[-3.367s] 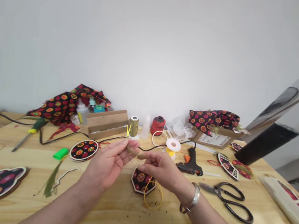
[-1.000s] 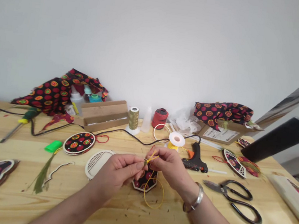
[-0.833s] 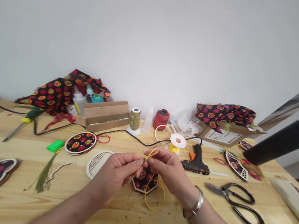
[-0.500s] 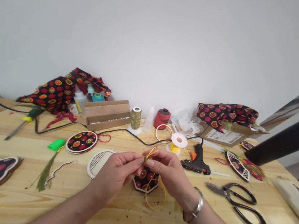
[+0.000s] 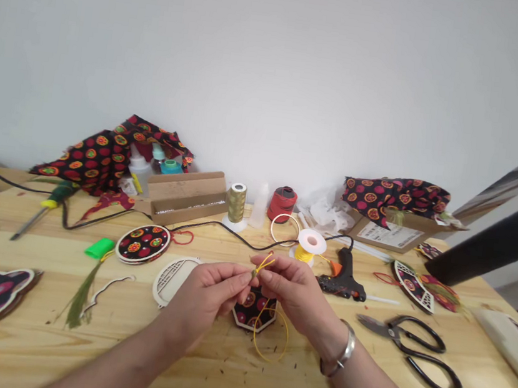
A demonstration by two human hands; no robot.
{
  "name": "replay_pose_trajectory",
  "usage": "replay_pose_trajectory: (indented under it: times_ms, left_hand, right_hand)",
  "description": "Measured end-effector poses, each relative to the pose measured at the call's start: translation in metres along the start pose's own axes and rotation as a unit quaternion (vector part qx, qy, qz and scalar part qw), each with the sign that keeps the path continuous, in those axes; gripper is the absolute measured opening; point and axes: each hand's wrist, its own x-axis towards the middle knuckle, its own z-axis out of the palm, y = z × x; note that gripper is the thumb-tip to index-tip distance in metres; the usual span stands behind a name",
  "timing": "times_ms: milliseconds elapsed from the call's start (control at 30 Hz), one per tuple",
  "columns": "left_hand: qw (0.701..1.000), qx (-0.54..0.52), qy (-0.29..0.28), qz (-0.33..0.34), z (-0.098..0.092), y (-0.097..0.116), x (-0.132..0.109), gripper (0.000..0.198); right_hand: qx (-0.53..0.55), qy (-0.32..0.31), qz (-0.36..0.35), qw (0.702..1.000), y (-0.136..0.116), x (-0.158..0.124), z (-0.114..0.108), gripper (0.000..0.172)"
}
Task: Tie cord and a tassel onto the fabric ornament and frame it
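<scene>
Presently both hands work over the far part of the octagonal fabric panel point(image 5: 253, 314), taken as landmark. Left hand point(image 5: 216, 289): thumb and index finger pinching a small olive-coloured bit point(image 5: 254, 273) at the base of the yellow cord point(image 5: 267, 262). Right hand point(image 5: 288, 286): thumb and index finger grasping the cord at the same spot, cord strands sticking up beside the fingertips; exact contact too small to tell. Panel lies on the wooden table point(image 5: 199, 375), its far part hidden by the hands. A thin yellow loop point(image 5: 287, 341) lies across its right edge; whether it joins the pinched cord cannot be told.

Around the panel: pale openwork disc point(image 5: 175, 278) to its left, partly hidden by the left hand; green tassel point(image 5: 82, 298) farther left; spool point(image 5: 311, 243) of yellow cord beyond it, to the right; glue gun point(image 5: 345, 280) right of it; shears point(image 5: 393, 331) farther right.

Step in hand, judged: fine fingertip work where cord meets olive bit. Next move, judged: calls for a firm left pinch while the right fingers manage the strands, cord free of snags on the panel
</scene>
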Motion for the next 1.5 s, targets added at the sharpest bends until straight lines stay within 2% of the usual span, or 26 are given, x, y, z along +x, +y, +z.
replay_pose_trajectory:
  times_ms: [167, 367, 567, 933, 1233, 1500]
  left_hand:
    - [1.0, 0.011, 0.001, 0.004, -0.0011, -0.0017, -0.0009, 0.024]
    - [0.999, 0.049, 0.003, 0.014, 0.001, -0.0003, -0.0001, 0.025]
    - [0.994, 0.106, 0.013, 0.014, 0.0027, 0.0019, -0.0017, 0.029]
    - [0.993, 0.115, 0.017, 0.001, 0.0042, 0.0067, -0.0011, 0.032]
    - [0.997, -0.026, 0.001, -0.069, -0.0016, -0.0012, 0.0025, 0.025]
    - [0.992, -0.077, -0.018, -0.103, -0.0024, -0.0013, 0.0012, 0.029]
  right_hand:
    - [0.003, -0.016, -0.011, 1.0, -0.0001, 0.0, -0.0005, 0.023]
    - [-0.03, 0.026, -0.016, 0.999, -0.0008, -0.0001, 0.0011, 0.023]
    - [-0.053, 0.04, -0.03, 0.997, -0.0047, -0.0012, 0.0052, 0.024]
    - [-0.142, 0.066, -0.05, 0.986, -0.0037, -0.0023, 0.0062, 0.025]
    - [-0.176, 0.069, -0.063, 0.98, -0.0025, -0.0015, 0.0055, 0.02]
    - [-0.189, 0.056, -0.064, 0.978, 0.0001, -0.0017, 0.0045, 0.021]
